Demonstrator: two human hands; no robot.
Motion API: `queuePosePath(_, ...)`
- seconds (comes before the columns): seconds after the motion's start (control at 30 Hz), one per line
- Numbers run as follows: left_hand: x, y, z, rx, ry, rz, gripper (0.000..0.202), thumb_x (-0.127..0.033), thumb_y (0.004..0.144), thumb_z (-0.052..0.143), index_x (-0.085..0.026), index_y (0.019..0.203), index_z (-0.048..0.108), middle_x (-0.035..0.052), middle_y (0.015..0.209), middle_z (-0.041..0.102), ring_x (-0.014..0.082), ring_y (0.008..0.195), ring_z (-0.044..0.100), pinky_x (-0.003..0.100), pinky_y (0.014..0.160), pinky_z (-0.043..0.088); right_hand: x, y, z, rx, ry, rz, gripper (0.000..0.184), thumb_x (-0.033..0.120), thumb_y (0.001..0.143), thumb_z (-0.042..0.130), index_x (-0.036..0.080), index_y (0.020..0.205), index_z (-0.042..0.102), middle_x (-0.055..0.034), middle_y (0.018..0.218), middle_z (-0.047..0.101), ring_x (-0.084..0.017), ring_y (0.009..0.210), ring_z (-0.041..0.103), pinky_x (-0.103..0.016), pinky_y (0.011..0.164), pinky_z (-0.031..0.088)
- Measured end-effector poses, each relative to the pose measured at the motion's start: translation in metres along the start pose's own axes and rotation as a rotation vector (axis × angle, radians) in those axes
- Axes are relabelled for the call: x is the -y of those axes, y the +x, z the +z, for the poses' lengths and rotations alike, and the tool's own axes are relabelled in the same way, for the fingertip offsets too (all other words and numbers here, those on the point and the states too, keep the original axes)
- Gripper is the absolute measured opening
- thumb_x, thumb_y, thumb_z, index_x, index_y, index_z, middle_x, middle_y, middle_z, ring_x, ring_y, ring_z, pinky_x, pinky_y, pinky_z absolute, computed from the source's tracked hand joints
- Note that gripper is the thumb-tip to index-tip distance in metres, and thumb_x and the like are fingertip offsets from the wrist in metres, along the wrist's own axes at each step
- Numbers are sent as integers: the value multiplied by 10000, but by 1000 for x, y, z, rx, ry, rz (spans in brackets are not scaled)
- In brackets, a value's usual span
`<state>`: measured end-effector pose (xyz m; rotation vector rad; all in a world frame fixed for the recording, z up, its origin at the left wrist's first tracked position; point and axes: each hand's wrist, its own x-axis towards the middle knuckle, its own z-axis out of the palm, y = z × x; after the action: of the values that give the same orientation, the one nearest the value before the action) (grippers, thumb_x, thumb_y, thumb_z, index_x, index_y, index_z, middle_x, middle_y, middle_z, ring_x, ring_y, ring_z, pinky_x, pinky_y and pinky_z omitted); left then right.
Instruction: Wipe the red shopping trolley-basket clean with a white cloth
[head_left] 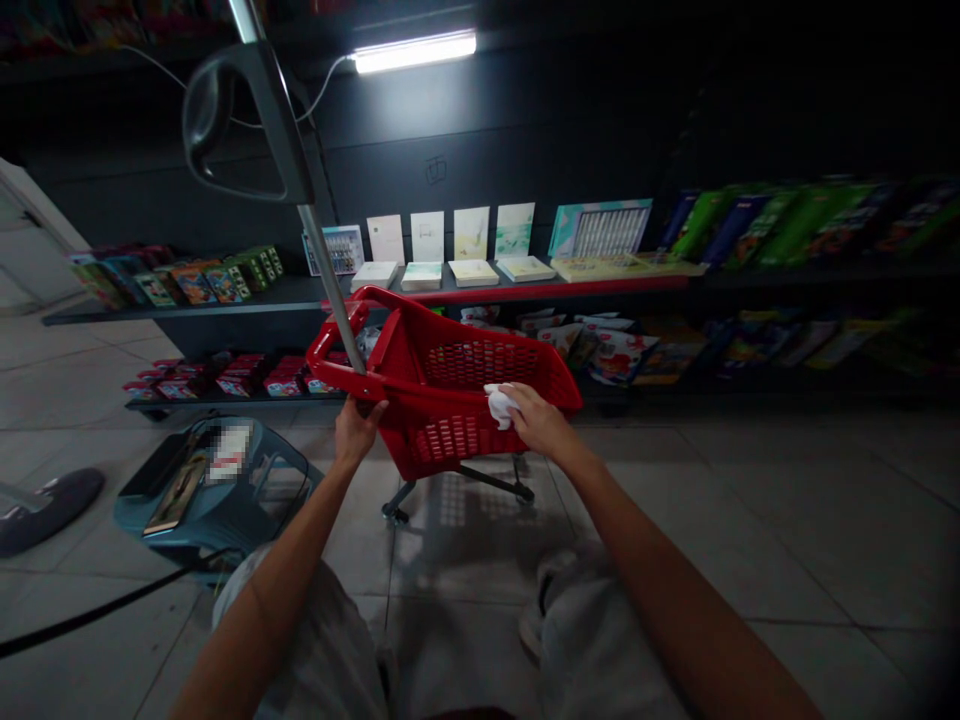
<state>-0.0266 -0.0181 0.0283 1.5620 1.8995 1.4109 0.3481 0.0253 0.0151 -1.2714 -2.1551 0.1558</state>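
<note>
A red plastic shopping basket on wheels (457, 405) stands on the tiled floor in front of me, tilted a little. My left hand (356, 428) grips its near rim at the foot of the metal pull handle (330, 270), whose dark grip (236, 125) rises to the upper left. My right hand (534, 418) presses a crumpled white cloth (500, 405) against the basket's right rim. My knees show at the bottom of the view.
Dark shelves (525, 290) with cards, books and boxed goods run along the wall behind the basket. A teal plastic stool (217, 490) with flat items on it stands at the left, a black cable (90, 615) beside it. A lit tube lamp (412, 50) hangs above.
</note>
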Motion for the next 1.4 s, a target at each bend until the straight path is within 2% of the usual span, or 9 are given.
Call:
queuePosePath(0.2, -7, -2, 2, 1, -19, -10, 461, -463, 852, 776, -208, 1213, 646, 125, 1071, 794, 288, 956, 767, 411, 905, 579, 68, 24, 25, -59, 86, -57, 478, 151, 988, 454, 212, 1444, 580, -123, 1495, 565, -268, 1355, 569, -490, 1179, 480)
queuePosePath(0.33, -12, -3, 5, -1, -9, -17, 478, -454, 847, 790, -207, 1229, 644, 125, 1063, 795, 298, 964, 766, 421, 922, 572, 103, 40, 38, -133, 147, -102, 473, 138, 991, 442, 213, 1436, 583, -110, 1472, 584, -255, 1359, 560, -449, 1198, 458)
queuePosePath(0.5, -16, -5, 6, 12, 42, -32, 524, -455, 868, 777, -207, 1301, 615, 115, 1108, 794, 279, 1026, 762, 401, 958, 566, 134, 52, 50, -191, 212, -168, 506, 142, 986, 442, 224, 1472, 555, -102, 1534, 539, -258, 1418, 513, -452, 1224, 424)
queuePosePath(0.63, -13, -2, 5, 26, 55, -48, 533, -462, 866, 780, -205, 1303, 614, 110, 1148, 788, 266, 1039, 759, 380, 954, 568, 146, 56, 56, -228, 224, -179, 525, 122, 970, 437, 219, 1473, 556, -101, 1521, 553, -261, 1432, 500, -456, 1230, 411)
queuePosePath(0.8, -7, 7, 4, 66, 8, -8, 478, -419, 860, 789, -187, 1248, 635, 99, 1101, 790, 254, 981, 759, 361, 907, 578, 140, 56, 55, -181, 168, -191, 533, 125, 969, 458, 236, 1484, 539, -93, 1553, 536, -263, 1434, 502, -485, 1233, 394)
queuePosePath(0.97, -7, 10, 3, 66, 21, -12, 495, -428, 844, 803, -168, 1233, 642, 105, 1072, 789, 253, 946, 757, 353, 865, 581, 120, 51, 48, -122, 118, -177, 541, 76, 916, 486, 219, 1433, 551, -103, 1554, 543, -277, 1413, 516, -552, 1214, 376)
queuePosePath(1.07, -8, 11, 3, 70, 25, -12, 488, -433, 828, 819, -157, 1197, 657, 112, 1055, 791, 257, 938, 761, 351, 861, 579, 102, 44, 39, -125, 70, -153, 513, 38, 860, 507, 207, 1335, 602, -98, 1464, 612, -283, 1357, 533, -527, 1182, 393)
queuePosePath(1.2, -10, 15, 1, 96, 48, -26, 459, -435, 807, 834, -160, 1143, 686, 106, 1013, 802, 264, 919, 768, 346, 851, 579, 72, 33, 25, -186, -65, -55, 412, 55, 833, 564, 205, 1204, 659, -109, 1297, 673, -317, 1218, 524, -465, 1052, 446)
queuePosePath(1.4, -16, 18, 3, 124, 68, -15, 440, -469, 822, 812, -158, 1116, 709, 123, 1014, 809, 286, 957, 775, 348, 854, 585, 29, 27, 21, -221, -71, 67, 333, 105, 804, 605, 201, 1120, 647, -117, 1140, 603, -306, 1057, 508, -415, 952, 463)
